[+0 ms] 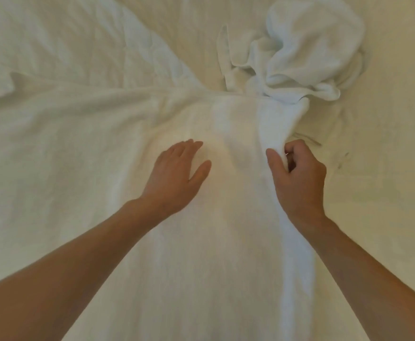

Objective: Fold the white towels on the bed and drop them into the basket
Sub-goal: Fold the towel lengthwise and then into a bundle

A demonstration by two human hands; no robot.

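Note:
A large white towel (214, 242) lies spread over the bed in front of me, reaching from the near edge to the middle. My left hand (177, 175) rests flat on it, palm down, fingers apart. My right hand (297, 175) pinches a raised fold along the towel's right edge between thumb and fingers. Beyond the spread towel, a crumpled white towel (300, 52) sits heaped at the far right. No basket is in view.
The white bed sheet (378, 168) shows to the right of the towel, with its edge at the upper right corner. A rumpled white cover (54, 57) fills the left and far side of the bed.

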